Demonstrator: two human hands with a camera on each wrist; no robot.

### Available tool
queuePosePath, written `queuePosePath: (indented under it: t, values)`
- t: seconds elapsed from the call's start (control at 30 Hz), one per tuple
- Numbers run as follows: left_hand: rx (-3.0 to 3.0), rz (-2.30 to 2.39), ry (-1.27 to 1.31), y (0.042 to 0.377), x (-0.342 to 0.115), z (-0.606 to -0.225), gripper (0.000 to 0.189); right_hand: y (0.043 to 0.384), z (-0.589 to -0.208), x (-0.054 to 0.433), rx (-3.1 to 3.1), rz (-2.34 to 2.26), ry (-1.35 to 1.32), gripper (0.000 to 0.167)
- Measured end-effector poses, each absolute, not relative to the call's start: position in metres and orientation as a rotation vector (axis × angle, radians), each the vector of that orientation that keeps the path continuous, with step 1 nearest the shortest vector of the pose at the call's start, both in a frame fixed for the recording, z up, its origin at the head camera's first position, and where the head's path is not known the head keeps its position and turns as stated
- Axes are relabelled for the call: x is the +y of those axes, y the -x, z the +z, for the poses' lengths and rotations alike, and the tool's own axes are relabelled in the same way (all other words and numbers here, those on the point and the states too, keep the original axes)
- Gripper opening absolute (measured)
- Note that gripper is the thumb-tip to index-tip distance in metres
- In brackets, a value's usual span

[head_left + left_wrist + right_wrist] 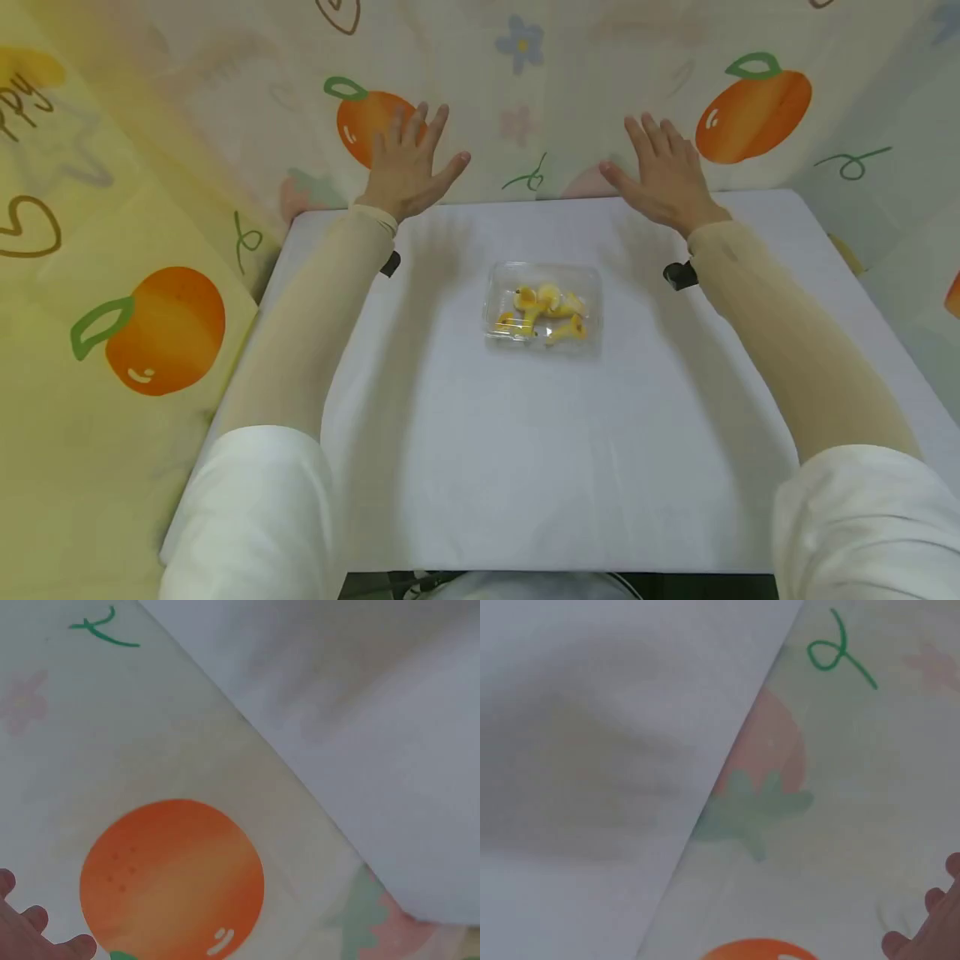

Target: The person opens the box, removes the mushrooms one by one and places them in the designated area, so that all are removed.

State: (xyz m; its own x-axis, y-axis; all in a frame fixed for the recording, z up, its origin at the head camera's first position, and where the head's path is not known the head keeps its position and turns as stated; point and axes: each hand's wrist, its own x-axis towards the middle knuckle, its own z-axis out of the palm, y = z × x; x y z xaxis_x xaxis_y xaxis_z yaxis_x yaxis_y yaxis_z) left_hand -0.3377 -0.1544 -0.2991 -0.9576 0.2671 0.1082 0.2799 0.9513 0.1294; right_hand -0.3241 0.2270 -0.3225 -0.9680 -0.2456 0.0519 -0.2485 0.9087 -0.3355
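Observation:
A clear plastic box (498, 287) rests on the white table, with several small yellow, trumpet-shaped pieces (530, 310) inside it. Whether its lid is fastened I cannot tell. My left hand (408, 171) is raised over the table's far left edge, fingers spread, holding nothing. On the other side my right hand (665, 175) is held up the same way, fingers straight and thumb out. Both hands are apart from the box, beyond it to either side. Only some fingertips (34, 919) show in the left wrist view, and a few fingers (930, 907) in the right wrist view.
The white-covered table (562, 458) carries the box near its middle. A printed curtain (570, 108) with oranges and flowers hangs behind the far edge, and a yellow-lit curtain (45, 467) hangs on the left. Dark bands (680, 275) sit at the wrists.

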Motion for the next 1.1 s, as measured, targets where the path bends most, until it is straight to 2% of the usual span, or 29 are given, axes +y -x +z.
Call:
queuePosePath:
  t: [0.23,0.67,0.87,1.1]
  values:
    - [-2.908,-0.476,0.523,0.312,-0.148,-0.312,0.08,0.297,-0.327,0.227,-2.952,0.825,-0.38,0.085]
    - [-2.716,-0.972,0.714,0.246,-0.139,-0.346,0.074,0.256,-0.331,0.19,-2.872,0.876,-0.612,0.083]
    - [-2.691,-0.99,0.739,0.235,-0.132,-0.355,0.073,0.24,-0.34,0.176,-2.819,0.922,-0.716,0.083]
    - [-2.744,-1.136,0.671,0.228,-0.132,-0.371,0.083,0.226,-0.351,0.165,-2.836,0.941,-0.78,0.082]
